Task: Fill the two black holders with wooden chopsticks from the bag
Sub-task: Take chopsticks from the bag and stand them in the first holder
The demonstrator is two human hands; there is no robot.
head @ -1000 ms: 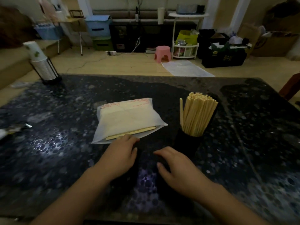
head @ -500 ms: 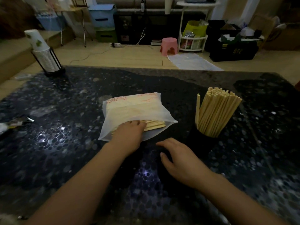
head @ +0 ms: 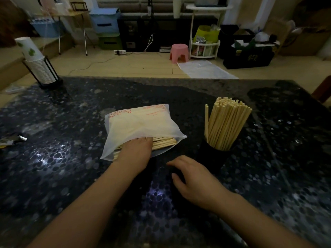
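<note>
At bag (head: 141,126) mouth, left hand (head: 135,153) atop chopsticks (head: 163,141), grip unclear

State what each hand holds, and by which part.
Left hand reaches into the bag onto the chopsticks' near ends; grip hidden. Right hand holds nothing visible.

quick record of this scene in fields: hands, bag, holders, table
left hand: reaching into the open end of the bag, on the chopsticks there
right hand: fingers loosely curled over something dark, holding nothing clearly
bag: flat on the table, chopsticks showing at its mouth
holder: black, upright, packed with chopsticks
second holder: cannot tell
table: dark, speckled
</note>
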